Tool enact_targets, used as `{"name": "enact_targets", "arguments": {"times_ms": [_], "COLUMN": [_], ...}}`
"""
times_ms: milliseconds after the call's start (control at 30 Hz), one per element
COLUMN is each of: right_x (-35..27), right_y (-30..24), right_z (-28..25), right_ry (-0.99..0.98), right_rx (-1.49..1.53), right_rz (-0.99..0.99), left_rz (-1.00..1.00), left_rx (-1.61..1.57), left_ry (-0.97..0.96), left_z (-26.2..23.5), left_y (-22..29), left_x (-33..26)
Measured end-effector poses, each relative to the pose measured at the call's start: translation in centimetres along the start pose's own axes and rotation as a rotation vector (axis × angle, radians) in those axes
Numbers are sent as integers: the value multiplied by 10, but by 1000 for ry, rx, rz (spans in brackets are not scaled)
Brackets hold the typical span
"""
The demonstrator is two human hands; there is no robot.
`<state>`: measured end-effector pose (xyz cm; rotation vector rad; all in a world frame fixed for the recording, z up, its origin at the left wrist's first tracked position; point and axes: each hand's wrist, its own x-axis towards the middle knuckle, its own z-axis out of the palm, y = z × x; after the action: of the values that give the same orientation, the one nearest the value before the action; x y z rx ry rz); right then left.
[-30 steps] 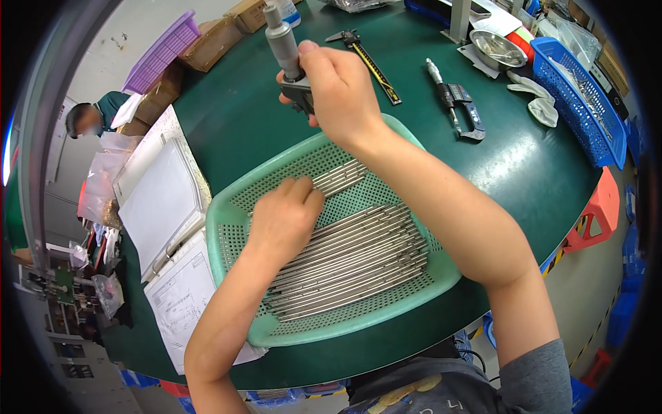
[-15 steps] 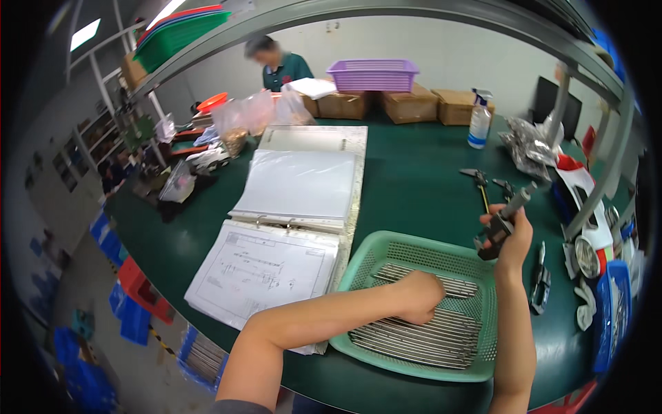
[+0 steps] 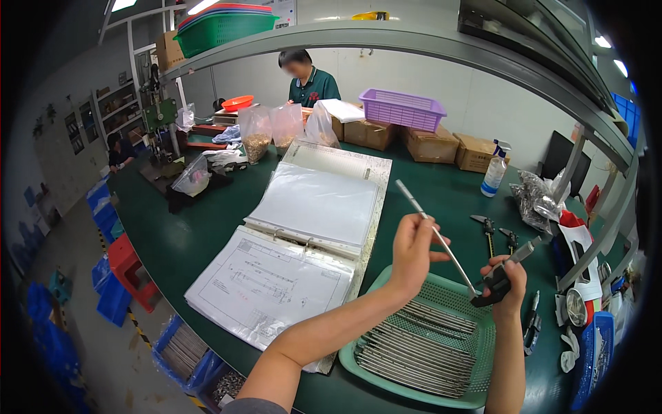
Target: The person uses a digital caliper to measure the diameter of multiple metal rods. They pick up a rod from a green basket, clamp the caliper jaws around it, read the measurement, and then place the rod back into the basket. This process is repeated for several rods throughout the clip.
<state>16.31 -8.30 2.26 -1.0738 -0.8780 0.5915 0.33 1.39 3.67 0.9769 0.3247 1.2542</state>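
Across the dark green worktable (image 3: 207, 228), which curves away under a long grey overhead shelf (image 3: 386, 38), the room reads as a workshop: grey floor at nine o'clock with blue bins (image 3: 110, 303) and a red crate (image 3: 131, 269) tucked beside the bench, and a second person in a green shirt (image 3: 312, 81) standing at twelve o'clock behind clear bags of small parts (image 3: 256, 134). An open ring binder (image 3: 310, 207) with a line drawing on its near page lies at the centre. At five o'clock sits a pale green mesh basket (image 3: 358, 359), holding a layer of thin metal rods (image 3: 414, 341) laid roughly parallel. A purple basket (image 3: 402, 109) rests on cardboard boxes (image 3: 431, 145) at one o'clock, with a spray bottle (image 3: 494, 172) just beside them; a green basket (image 3: 224, 29) and stacked trays sit on the top shelf at eleven o'clock. Above the mesh basket, the left hand (image 3: 414, 252) pinches one slim metal rod (image 3: 434, 234) between thumb and fingertips, tilted up toward eleven o'clock. Its lower end meets a dark gauge tool (image 3: 500, 276), around which the right hand (image 3: 507, 283) has its fingers curled tight. More hand tools (image 3: 493, 228) lie at three o'clock.
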Motion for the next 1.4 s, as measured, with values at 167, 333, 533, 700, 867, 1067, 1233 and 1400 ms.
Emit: {"name": "enact_targets", "arguments": {"times_ms": [167,333,533,700,867,1067,1233,1400], "right_x": [-7,-8,-6,-6,-8,-11,-14,-7], "right_y": [1,0,7,9,9,8,4,-3], "right_z": [21,19,20,21,22,22,22,12], "right_ry": [-84,-87,-59,-19,35,-12,-56,28], "right_rx": [-92,-99,4,64,48,32,59,342], "right_rz": [152,267,344,383,293,278,297,427], "left_rz": [-130,-156,-163,-114,-216,-346,-362,-387], "left_rx": [-136,-97,-49,-41,53,191,192,240], "left_ry": [364,311,290,191,-65,-359,-296,-368], "left_z": [-26,-22,-17,-19,-16,-15,-15,-17], "left_y": [-17,-21,-20,-20,-23,-28,-29,-30], "left_x": [22,19,13,11,3,-8,-10,-9]}}
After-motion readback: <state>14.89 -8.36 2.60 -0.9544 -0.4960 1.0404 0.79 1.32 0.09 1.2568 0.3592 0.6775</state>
